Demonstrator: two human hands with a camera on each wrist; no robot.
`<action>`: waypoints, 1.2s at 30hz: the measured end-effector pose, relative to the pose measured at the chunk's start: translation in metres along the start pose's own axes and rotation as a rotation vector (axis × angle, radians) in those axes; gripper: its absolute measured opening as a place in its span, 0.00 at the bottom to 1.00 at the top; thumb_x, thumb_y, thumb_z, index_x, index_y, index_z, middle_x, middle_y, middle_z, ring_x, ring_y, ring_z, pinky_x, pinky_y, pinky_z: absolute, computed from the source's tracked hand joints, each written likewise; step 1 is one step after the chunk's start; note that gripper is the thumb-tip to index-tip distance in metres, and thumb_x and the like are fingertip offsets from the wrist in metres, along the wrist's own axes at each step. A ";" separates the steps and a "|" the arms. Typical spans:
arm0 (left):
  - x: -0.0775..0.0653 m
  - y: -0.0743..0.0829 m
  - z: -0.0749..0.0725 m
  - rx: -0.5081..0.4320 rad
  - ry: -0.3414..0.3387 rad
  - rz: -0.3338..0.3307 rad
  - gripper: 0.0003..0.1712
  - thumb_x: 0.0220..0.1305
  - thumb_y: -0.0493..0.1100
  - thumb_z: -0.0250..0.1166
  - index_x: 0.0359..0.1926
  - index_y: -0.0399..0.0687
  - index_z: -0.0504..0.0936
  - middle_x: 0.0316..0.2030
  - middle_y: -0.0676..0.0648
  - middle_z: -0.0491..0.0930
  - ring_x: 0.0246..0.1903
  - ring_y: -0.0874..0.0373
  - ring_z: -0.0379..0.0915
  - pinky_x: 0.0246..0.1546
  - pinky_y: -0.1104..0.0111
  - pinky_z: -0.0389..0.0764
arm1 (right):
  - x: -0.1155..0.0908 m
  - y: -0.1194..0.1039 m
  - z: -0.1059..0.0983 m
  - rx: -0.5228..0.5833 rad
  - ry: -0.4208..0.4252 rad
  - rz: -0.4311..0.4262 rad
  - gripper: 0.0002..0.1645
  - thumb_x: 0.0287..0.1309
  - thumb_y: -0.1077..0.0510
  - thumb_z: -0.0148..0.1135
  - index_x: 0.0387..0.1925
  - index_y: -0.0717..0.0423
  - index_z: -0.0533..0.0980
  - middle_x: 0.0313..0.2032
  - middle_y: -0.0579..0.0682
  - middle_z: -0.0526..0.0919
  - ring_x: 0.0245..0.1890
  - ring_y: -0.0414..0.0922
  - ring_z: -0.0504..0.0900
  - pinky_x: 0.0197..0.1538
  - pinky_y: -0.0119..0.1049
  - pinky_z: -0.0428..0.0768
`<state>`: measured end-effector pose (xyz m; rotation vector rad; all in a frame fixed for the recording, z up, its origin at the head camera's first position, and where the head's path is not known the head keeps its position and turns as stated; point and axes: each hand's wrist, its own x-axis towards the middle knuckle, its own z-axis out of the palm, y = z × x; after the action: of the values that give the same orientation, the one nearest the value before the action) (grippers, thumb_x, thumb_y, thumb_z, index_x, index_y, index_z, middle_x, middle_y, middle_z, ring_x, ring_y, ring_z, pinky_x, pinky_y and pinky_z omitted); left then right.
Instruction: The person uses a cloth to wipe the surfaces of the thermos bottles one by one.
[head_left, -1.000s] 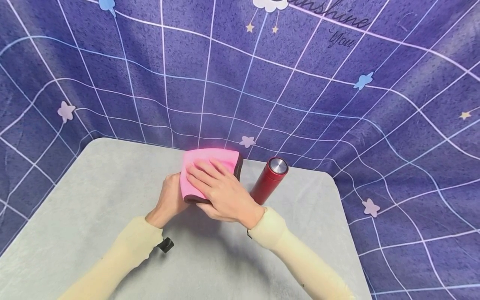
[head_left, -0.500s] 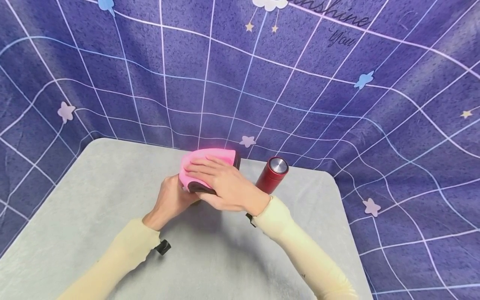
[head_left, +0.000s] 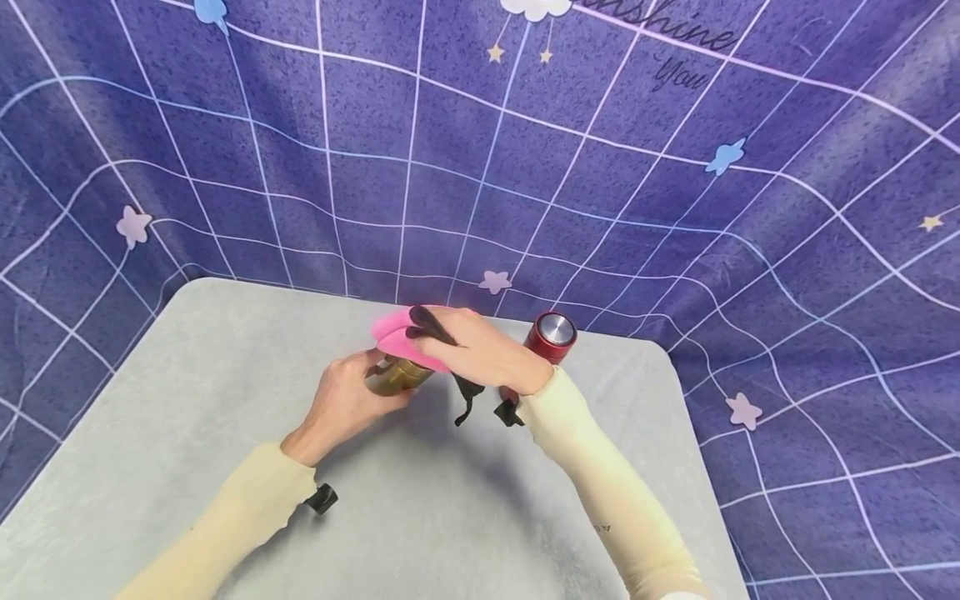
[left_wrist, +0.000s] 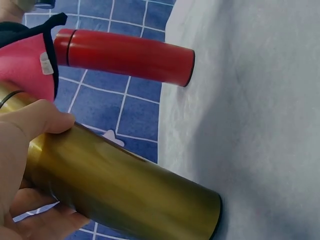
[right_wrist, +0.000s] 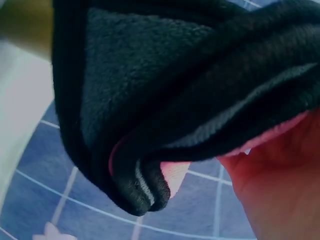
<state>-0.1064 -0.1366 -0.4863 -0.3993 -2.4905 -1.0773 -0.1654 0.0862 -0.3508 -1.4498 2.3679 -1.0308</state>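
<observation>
My left hand [head_left: 341, 407] grips a gold metal flask [left_wrist: 125, 175] around its body, thumb on one side and fingers on the other. The flask leans in the head view, its base close to the table. A pink cloth [head_left: 396, 330] with a dark edging covers the flask's upper end, folded and bunched. My right hand [head_left: 487, 346] holds this cloth, thumb and fingers pinching the fold. Seen from the right wrist, the dark grey underside of the cloth [right_wrist: 145, 75] fills much of the view. One dark-edged corner hangs down below the right hand.
Just beyond my right wrist a red flask [head_left: 553, 337] with a steel-topped lid stands upright on the grey-covered table [head_left: 420, 517]. A blue gridded curtain [head_left: 450, 167] with stars hangs behind the table. Each wrist carries a small black device [head_left: 322, 498] under the sleeve.
The pink cloth, earlier spread flat under my right palm, is now bunched in that hand. More of the gold flask shows. My right hand has shifted slightly right and up.
</observation>
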 end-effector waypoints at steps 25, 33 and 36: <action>-0.007 0.002 -0.002 -0.337 -0.050 -0.240 0.43 0.49 0.51 0.89 0.66 0.48 0.85 0.57 0.42 0.88 0.45 0.42 0.91 0.46 0.51 0.92 | -0.036 0.029 0.034 0.580 0.446 0.269 0.27 0.74 0.47 0.54 0.55 0.67 0.81 0.32 0.46 0.82 0.33 0.40 0.82 0.41 0.31 0.82; -0.008 0.005 0.000 -0.370 -0.038 -0.251 0.43 0.48 0.49 0.89 0.66 0.48 0.86 0.56 0.44 0.89 0.45 0.43 0.91 0.45 0.54 0.92 | -0.044 0.028 0.047 0.664 0.543 0.263 0.26 0.75 0.48 0.51 0.54 0.67 0.79 0.31 0.45 0.84 0.30 0.40 0.84 0.39 0.32 0.84; -0.008 0.006 -0.001 -0.396 -0.040 -0.278 0.41 0.50 0.50 0.89 0.65 0.48 0.86 0.56 0.44 0.89 0.44 0.44 0.91 0.44 0.59 0.92 | -0.045 0.029 0.051 0.744 0.599 0.276 0.20 0.74 0.48 0.52 0.50 0.61 0.78 0.32 0.45 0.83 0.30 0.40 0.84 0.39 0.33 0.84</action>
<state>-0.0963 -0.1346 -0.4859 -0.1848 -2.4089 -1.6992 -0.1384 0.1085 -0.4165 -0.5757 2.0050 -2.1576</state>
